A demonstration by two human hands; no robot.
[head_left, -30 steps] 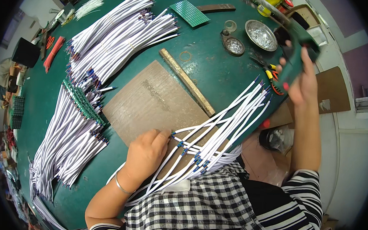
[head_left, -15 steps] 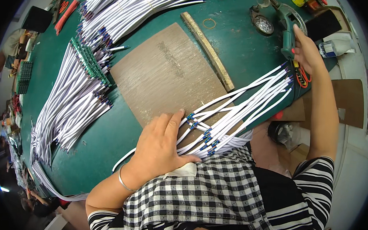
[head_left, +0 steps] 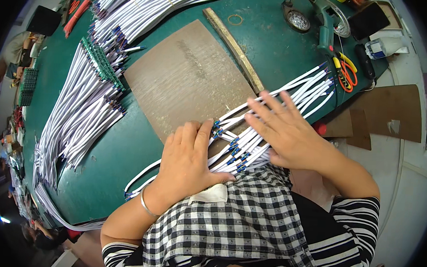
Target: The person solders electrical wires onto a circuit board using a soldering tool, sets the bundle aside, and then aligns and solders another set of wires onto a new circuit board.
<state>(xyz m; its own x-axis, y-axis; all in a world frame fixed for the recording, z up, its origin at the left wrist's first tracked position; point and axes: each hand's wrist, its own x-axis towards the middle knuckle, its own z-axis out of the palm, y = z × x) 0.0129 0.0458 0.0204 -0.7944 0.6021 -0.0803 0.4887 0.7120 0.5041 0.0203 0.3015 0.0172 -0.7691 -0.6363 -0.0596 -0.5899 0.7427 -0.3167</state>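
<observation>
So, both hands look bare, with nothing visibly gripped. The left hand (head_left: 185, 154) is laid palm down, fingers loosely together and thumb stuck out, right beside the coloured ends of some white-sheathed cables (head_left: 249, 137); probably put there so the bunch doesn't wander, though whatever's under the palm can't be made out. The right hand (head_left: 286, 135) is held open, fingers spread over the same cables; whether they're actually being pressed can't be told. Those cables are fanned out between the hands and past the right one, likely so the ends can be got at. Just ahead of the left hand, a brown board (head_left: 178, 77) is set on the green tabletop (head_left: 119, 152), maybe as a work mat. Beyond the right hand, yellow-handled pliers (head_left: 337, 65) and a green-handled soldering gun (head_left: 325, 32) are parked, seemingly for easy reach. Left of the left hand, loads of cable bundles (head_left: 75, 110) are piled.
</observation>
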